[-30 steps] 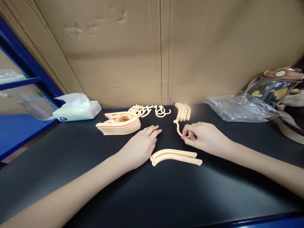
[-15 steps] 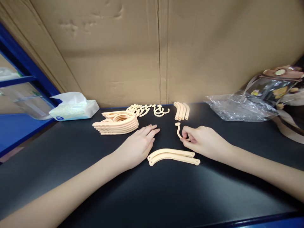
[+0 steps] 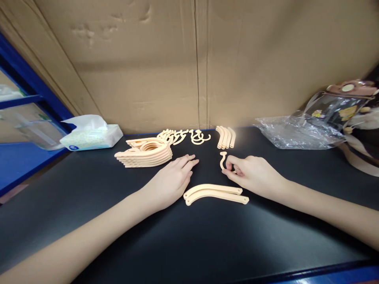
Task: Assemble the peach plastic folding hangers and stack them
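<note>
Between the thumb and fingers of my right hand (image 3: 253, 173) is a cream plastic hanger hook (image 3: 223, 158), its wide end pointing away from me and its curved part mostly hidden. My left hand (image 3: 174, 177) lies flat on the black table (image 3: 189, 240), fingers stretched and holding nothing. Just in front of me, between the hands, rest two curved hanger arms (image 3: 216, 194) side by side. Left of my left hand stands a stack of cream hanger parts (image 3: 145, 154). Behind are several loose hooks (image 3: 199, 137) and a group of more arms (image 3: 226, 137).
A tissue pack (image 3: 91, 134) sits at the back left, beside a blue frame (image 3: 38, 75). On the right lie a crumpled clear plastic bag (image 3: 302, 134) and a strapped drink bottle (image 3: 334, 104). Cardboard (image 3: 142, 71) rises behind the table.
My right hand has turned the hook slightly, so its wide end sits a little further right. My left hand and the pieces on the table stay put.
</note>
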Action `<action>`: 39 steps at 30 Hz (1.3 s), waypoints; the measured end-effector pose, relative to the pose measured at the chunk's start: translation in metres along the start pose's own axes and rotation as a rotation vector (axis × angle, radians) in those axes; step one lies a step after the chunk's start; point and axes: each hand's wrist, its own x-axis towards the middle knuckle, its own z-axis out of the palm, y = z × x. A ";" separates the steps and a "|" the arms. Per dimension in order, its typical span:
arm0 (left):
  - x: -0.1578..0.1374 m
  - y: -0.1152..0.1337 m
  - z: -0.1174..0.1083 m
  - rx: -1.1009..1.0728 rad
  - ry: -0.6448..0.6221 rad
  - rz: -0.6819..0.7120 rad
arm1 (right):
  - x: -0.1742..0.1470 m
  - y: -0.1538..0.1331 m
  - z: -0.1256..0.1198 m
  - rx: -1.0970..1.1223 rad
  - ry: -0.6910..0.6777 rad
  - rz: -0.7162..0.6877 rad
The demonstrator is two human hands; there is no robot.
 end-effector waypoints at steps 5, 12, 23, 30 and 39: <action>-0.001 0.000 0.000 0.005 -0.002 0.005 | 0.000 -0.001 -0.001 -0.008 -0.007 0.010; 0.001 0.000 -0.001 0.011 -0.016 -0.003 | -0.002 -0.003 -0.002 -0.021 0.040 -0.019; 0.001 0.000 -0.001 0.013 0.000 0.002 | -0.003 -0.001 -0.004 -0.146 -0.065 -0.198; 0.006 0.003 -0.006 0.102 0.065 0.066 | -0.003 0.004 -0.009 -0.104 -0.141 -0.226; 0.055 -0.041 -0.089 0.148 0.228 -0.324 | -0.001 0.004 -0.010 -0.104 -0.162 -0.222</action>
